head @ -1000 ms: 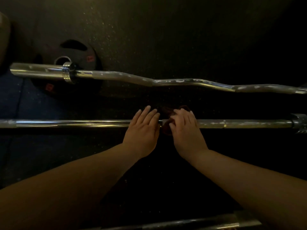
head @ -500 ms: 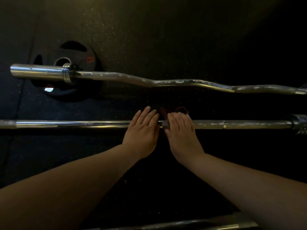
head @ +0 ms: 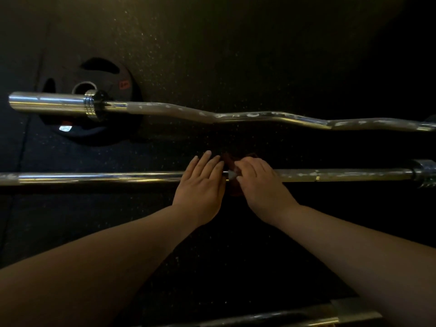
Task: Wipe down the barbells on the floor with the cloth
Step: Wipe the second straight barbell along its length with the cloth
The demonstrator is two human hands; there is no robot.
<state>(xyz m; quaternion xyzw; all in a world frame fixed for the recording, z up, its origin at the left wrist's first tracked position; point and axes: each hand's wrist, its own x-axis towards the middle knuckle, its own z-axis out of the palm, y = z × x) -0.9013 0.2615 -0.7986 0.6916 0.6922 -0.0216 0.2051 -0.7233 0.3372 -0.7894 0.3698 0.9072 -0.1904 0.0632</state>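
Left hand [head: 200, 185] lies flat, steadying the straight barbell [head: 94, 178] on the floor [head: 236, 55], so the right hand [head: 262, 185], fingers curled over the dark cloth [head: 228, 159] on its shaft, should press firmly rightward (pale smears there).

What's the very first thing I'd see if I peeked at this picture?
First you'd spot two hands in the middle: the left hand rests flat on the long straight barbell, and the right hand beside it grips a dark reddish cloth on the same bar. Behind them lies a shiny wavy bar, its left end crossing over a black weight plate.
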